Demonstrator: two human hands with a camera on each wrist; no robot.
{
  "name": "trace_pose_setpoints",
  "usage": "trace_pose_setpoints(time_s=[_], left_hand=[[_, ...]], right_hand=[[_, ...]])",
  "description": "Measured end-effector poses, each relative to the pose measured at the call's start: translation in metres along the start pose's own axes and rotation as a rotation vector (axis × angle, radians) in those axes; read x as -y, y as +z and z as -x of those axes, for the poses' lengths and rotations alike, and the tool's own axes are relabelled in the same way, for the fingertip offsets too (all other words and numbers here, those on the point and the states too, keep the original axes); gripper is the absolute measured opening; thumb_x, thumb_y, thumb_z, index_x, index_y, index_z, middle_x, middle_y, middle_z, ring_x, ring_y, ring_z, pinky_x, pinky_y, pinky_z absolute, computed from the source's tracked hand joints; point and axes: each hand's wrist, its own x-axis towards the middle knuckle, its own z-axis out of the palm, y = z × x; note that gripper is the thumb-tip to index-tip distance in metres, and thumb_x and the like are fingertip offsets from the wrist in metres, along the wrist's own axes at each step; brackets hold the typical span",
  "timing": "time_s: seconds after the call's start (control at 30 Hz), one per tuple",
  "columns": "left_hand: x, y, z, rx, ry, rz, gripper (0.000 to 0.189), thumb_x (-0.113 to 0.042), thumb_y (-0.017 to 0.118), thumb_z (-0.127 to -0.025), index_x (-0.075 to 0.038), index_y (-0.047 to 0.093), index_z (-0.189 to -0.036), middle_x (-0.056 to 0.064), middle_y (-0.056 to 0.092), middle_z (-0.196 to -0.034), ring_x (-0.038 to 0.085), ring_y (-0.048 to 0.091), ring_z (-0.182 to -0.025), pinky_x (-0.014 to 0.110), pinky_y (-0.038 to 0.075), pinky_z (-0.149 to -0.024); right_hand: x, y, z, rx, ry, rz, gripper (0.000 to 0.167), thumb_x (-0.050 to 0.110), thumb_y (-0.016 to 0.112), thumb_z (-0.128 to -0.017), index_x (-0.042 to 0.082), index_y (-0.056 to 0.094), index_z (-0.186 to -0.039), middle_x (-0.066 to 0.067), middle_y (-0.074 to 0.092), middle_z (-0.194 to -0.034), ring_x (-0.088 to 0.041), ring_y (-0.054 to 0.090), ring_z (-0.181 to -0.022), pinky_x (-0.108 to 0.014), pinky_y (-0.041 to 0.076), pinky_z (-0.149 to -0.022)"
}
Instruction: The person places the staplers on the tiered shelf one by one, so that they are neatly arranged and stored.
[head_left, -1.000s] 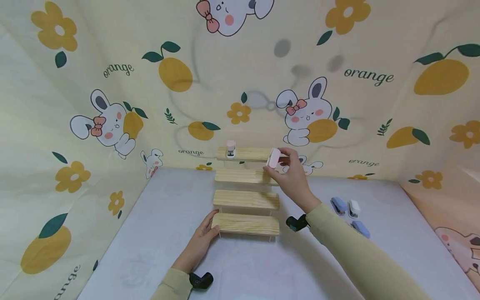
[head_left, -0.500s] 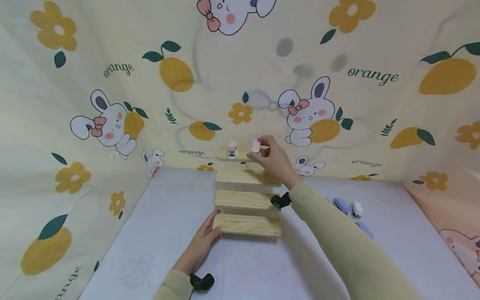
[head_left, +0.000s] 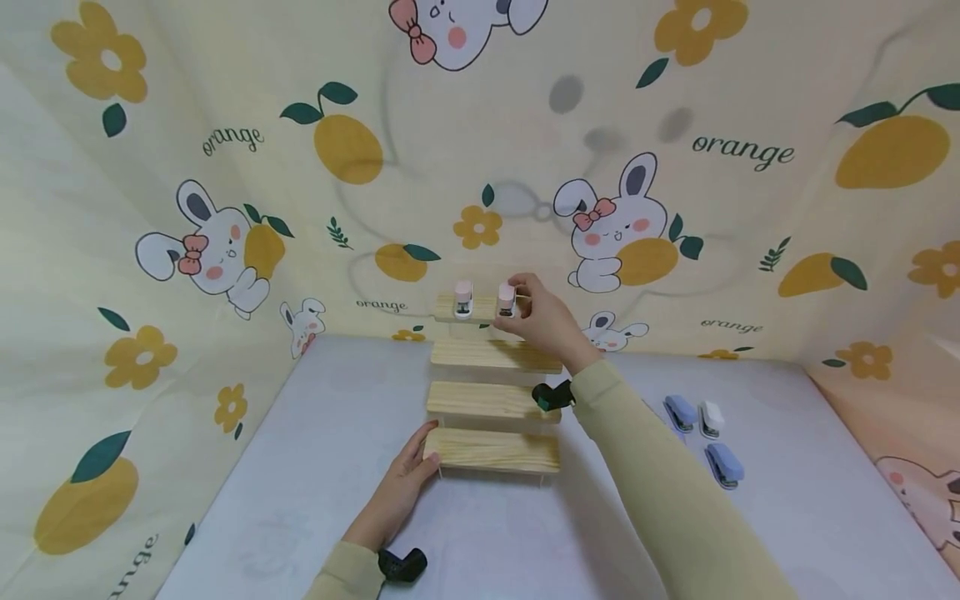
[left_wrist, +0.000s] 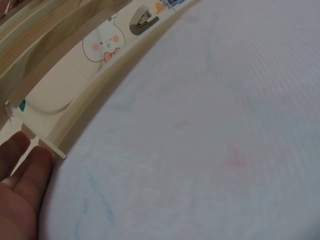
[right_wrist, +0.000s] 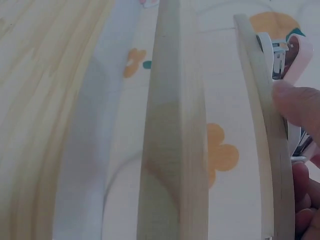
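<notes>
A four-step wooden display rack (head_left: 495, 450) stands on the table. On its top step my right hand (head_left: 546, 321) holds a small pink-and-white stapler (head_left: 506, 298) between thumb and fingers. A matching pink stapler (head_left: 463, 298) stands upright to its left, apart from it. In the right wrist view, the thumb (right_wrist: 300, 105) partly hides the held stapler at the step's edge. My left hand (head_left: 401, 479) grips the left end of the lowest step, thumb at the front corner; in the left wrist view its fingertips (left_wrist: 42, 155) are by a rack leg.
Two blue staplers (head_left: 724, 464) and a white stapler (head_left: 711, 418) lie on the table (head_left: 330, 417) to the right of the rack. A patterned cloth backdrop (head_left: 420, 167) rises close behind the top step. The right sleeve (head_left: 660, 475) passes between rack and staplers.
My right hand has carried the pink stapler left and onto the top step, turning it upright beside the other one. The left hand stays at the lowest step.
</notes>
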Motion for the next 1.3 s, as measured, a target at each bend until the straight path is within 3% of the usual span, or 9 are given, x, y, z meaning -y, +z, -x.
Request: trace_pose_setpoints(time_s=[0.37,0.63,0.77,0.87,1.03,1.1,1.3], left_hand=[[0.002,-0.003,-0.001,0.015,0.012,0.015,0.059,-0.035,0.055,-0.098,-0.031,0.03,-0.151,0.003,0.017,-0.159,0.021,0.017,-0.144,0.043,0.014,-0.116],[0.002,-0.004,-0.001,0.018,0.017,0.022,0.059,-0.033,0.053,-0.098,-0.03,0.029,-0.152,0.004,0.018,-0.159,0.021,0.017,-0.144,0.044,0.014,-0.116],[0.003,-0.004,-0.002,0.022,0.006,0.024,0.06,-0.034,0.054,-0.098,-0.03,0.029,-0.152,0.004,0.017,-0.16,0.022,0.016,-0.144,0.045,0.014,-0.116],[0.004,-0.004,-0.003,0.022,0.002,0.012,0.06,-0.035,0.055,-0.098,-0.03,0.029,-0.152,0.002,0.016,-0.16,0.022,0.016,-0.145,0.045,0.014,-0.116],[0.004,-0.003,-0.004,0.025,0.002,0.015,0.06,-0.034,0.054,-0.098,-0.03,0.028,-0.152,0.003,0.017,-0.16,0.022,0.017,-0.144,0.045,0.015,-0.116],[0.004,-0.003,-0.004,0.04,0.004,0.029,0.06,-0.032,0.054,-0.098,-0.029,0.027,-0.152,0.005,0.017,-0.16,0.022,0.017,-0.144,0.044,0.015,-0.116],[0.004,-0.002,-0.003,0.036,0.019,0.032,0.06,-0.031,0.053,-0.099,-0.027,0.027,-0.152,0.005,0.017,-0.159,0.021,0.018,-0.144,0.044,0.015,-0.116]], right_hand=[[0.0,0.002,-0.005,0.024,0.012,-0.005,0.083,0.038,0.076,-0.083,0.017,0.029,-0.148,-0.008,0.05,-0.141,-0.023,0.05,-0.125,-0.041,0.038,-0.107],[0.0,0.003,-0.005,0.038,-0.016,-0.002,0.084,0.041,0.076,-0.083,0.031,0.028,-0.151,-0.006,0.048,-0.143,-0.024,0.048,-0.126,-0.044,0.037,-0.107],[0.0,-0.008,-0.005,0.12,-0.052,0.055,0.084,0.049,0.071,-0.084,0.037,0.025,-0.152,-0.007,0.048,-0.14,-0.027,0.051,-0.118,-0.047,0.042,-0.101],[0.003,-0.019,-0.009,0.195,-0.062,0.045,0.083,0.046,0.072,-0.085,0.037,0.024,-0.152,-0.004,0.043,-0.143,-0.027,0.053,-0.112,-0.046,0.044,-0.099],[0.005,-0.027,-0.016,0.283,-0.057,0.007,0.081,0.039,0.073,-0.086,0.031,0.028,-0.152,0.003,0.029,-0.155,-0.024,0.041,-0.132,-0.046,0.034,-0.109],[0.004,-0.025,-0.017,0.291,-0.043,0.013,0.08,0.041,0.073,-0.085,0.03,0.03,-0.152,0.004,0.03,-0.154,-0.022,0.036,-0.136,-0.045,0.032,-0.111],[-0.001,-0.015,-0.019,0.225,-0.039,0.0,0.077,0.038,0.075,-0.084,0.026,0.036,-0.149,0.005,0.036,-0.15,-0.024,0.045,-0.13,-0.044,0.037,-0.107]])
